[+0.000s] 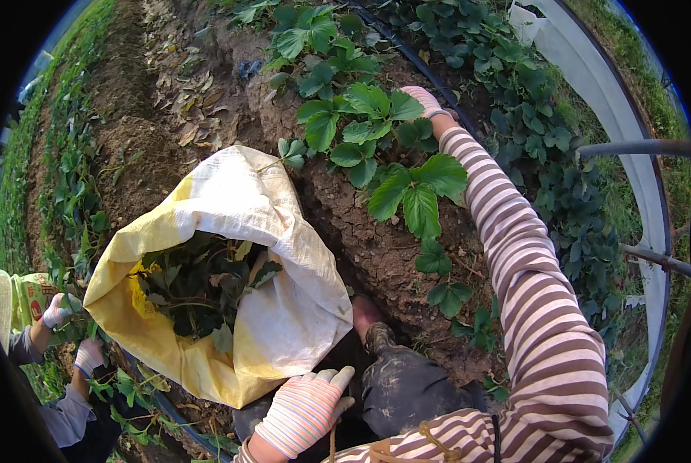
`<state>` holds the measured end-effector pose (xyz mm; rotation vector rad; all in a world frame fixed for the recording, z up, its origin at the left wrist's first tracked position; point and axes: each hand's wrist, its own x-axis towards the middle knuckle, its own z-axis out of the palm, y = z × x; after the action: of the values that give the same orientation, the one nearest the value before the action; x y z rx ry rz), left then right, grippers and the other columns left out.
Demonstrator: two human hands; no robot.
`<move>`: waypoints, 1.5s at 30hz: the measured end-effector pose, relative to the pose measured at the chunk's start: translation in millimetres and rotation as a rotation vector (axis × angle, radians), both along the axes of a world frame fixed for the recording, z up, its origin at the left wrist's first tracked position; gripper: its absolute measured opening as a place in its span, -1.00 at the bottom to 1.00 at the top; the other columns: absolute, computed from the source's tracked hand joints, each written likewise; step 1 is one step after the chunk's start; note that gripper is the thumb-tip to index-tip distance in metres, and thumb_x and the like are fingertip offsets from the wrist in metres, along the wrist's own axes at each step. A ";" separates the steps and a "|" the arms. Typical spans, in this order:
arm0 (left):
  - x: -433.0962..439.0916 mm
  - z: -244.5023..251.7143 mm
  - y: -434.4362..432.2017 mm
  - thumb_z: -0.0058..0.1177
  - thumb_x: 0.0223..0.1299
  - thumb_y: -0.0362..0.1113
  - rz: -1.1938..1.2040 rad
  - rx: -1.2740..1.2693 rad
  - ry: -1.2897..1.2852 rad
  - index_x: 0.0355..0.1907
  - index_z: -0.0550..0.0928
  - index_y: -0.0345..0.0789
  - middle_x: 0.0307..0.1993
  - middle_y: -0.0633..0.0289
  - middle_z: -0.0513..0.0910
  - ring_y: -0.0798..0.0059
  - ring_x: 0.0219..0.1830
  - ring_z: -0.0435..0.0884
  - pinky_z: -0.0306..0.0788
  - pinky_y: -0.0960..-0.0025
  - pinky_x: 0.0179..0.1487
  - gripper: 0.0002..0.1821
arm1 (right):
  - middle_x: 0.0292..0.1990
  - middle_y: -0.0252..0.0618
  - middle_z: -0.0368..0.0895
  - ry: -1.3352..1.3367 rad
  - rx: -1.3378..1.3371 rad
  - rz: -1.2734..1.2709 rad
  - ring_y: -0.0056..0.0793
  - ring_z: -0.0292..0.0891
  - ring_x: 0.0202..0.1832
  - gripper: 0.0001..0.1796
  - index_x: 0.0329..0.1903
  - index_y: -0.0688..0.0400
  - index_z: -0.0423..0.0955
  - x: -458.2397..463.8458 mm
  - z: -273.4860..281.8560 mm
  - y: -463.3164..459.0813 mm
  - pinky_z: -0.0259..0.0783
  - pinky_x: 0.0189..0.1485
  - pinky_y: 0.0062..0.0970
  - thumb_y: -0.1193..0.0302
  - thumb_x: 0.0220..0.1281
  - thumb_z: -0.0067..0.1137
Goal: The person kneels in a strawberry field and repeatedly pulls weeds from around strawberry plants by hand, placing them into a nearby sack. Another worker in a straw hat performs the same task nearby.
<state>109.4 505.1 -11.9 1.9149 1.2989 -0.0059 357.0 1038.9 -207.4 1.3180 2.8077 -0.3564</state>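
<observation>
My left hand (303, 410), in a striped knit glove, is beside the lower rim of a yellow and white woven sack (287, 341); its fingers are bent, and whether they grip anything cannot be told. Cut green leaves and stems (206, 289) lie inside the open sack. My right hand (423, 101), gloved too, reaches out on the far side of a strawberry plant (374, 127), beside a black hose (420, 63). Leaves cover its fingertips, so what they touch is hidden. A runner with small leaves (292, 153) lies between the plant and the sack.
A co-worker's gloved hands (89, 356) are among plants at the lower left, by a printed bag (35, 295). My boot (368, 315) stands in the furrow. Strawberry rows, white sheeting (606, 98) and metal pipes (634, 148) line the right side. Dry leaves (195, 110) litter the soil.
</observation>
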 end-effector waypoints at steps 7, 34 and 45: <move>0.2 1.5 -4.4 0.21 0.29 -0.10 0.024 -0.039 0.000 0.23 0.53 -0.30 -0.18 0.00 0.67 0.02 -0.13 0.67 0.53 0.11 -0.05 -0.48 | -0.28 -0.30 0.79 1.143 -0.552 -0.607 -0.52 0.70 -0.30 -0.69 0.05 0.18 0.67 34.1 67.0 -56.0 0.60 -0.28 -0.45 0.37 0.29 0.40; 22.9 15.0 -60.0 0.21 0.27 -0.16 0.051 0.038 0.110 0.21 0.56 -0.20 -0.14 0.04 0.69 0.03 -0.10 0.68 0.54 0.10 -0.02 -0.54 | -0.27 -0.32 0.74 1.387 -0.773 -0.882 -0.48 0.70 -0.37 -0.80 -0.02 0.13 0.62 116.2 33.5 -192.9 0.65 -0.40 -0.50 0.43 0.35 0.35; 24.8 -14.8 -79.4 0.18 0.32 -0.07 0.168 0.274 0.170 0.09 0.63 -0.20 -0.20 0.08 0.72 0.10 -0.17 0.72 0.59 0.12 -0.10 -0.62 | -0.41 -0.18 0.75 0.609 -0.803 -0.924 -0.47 0.64 -0.54 -0.42 -0.10 0.37 0.60 62.8 49.2 -241.1 0.57 -0.53 -0.51 0.10 0.10 0.57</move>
<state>134.1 425.7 -26.6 2.0613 1.6431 0.1016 419.8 797.8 -158.2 2.3299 1.6470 -1.8806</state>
